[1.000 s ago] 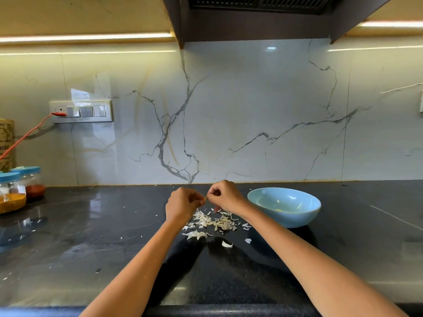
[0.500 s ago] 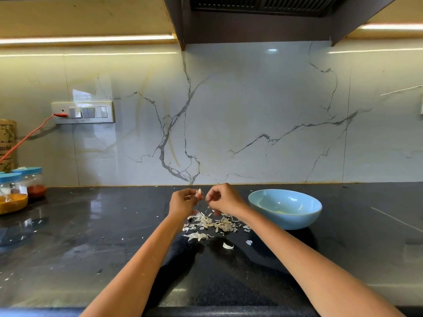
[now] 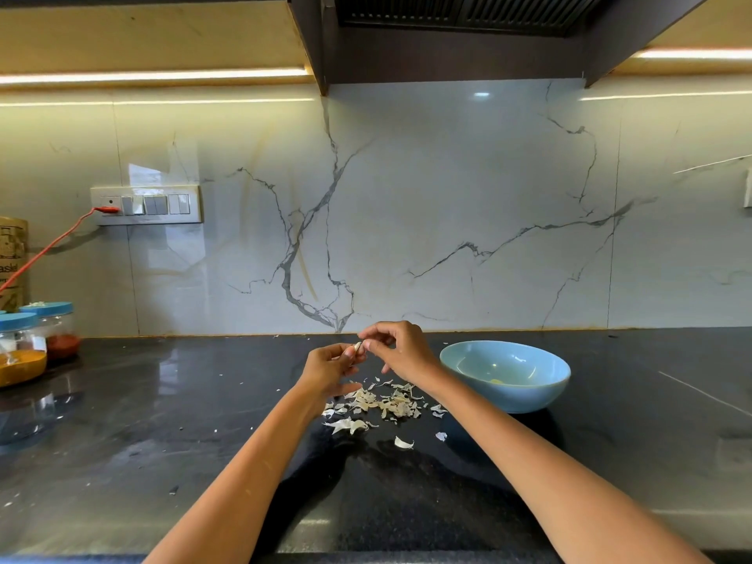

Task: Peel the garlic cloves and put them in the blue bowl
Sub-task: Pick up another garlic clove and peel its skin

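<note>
My left hand (image 3: 330, 366) pinches a small pale garlic clove (image 3: 357, 347) above the dark countertop. My right hand (image 3: 401, 350) has its fingertips on the clove's top, thumb and forefinger picking at its skin. Below both hands lies a scatter of white garlic peels (image 3: 380, 403). The blue bowl (image 3: 504, 375) stands just right of my right wrist, with a small yellowish piece at its bottom.
Two jars with blue lids (image 3: 24, 348) holding orange and red powder stand at the far left by the wall. A red cable (image 3: 53, 246) runs to a switch panel (image 3: 146, 204). The black counter (image 3: 162, 441) has its front edge just below my forearms.
Both hands have risen slightly with the clove. My right fingers have shifted onto its top and the left hand's lower fingers have spread out.
</note>
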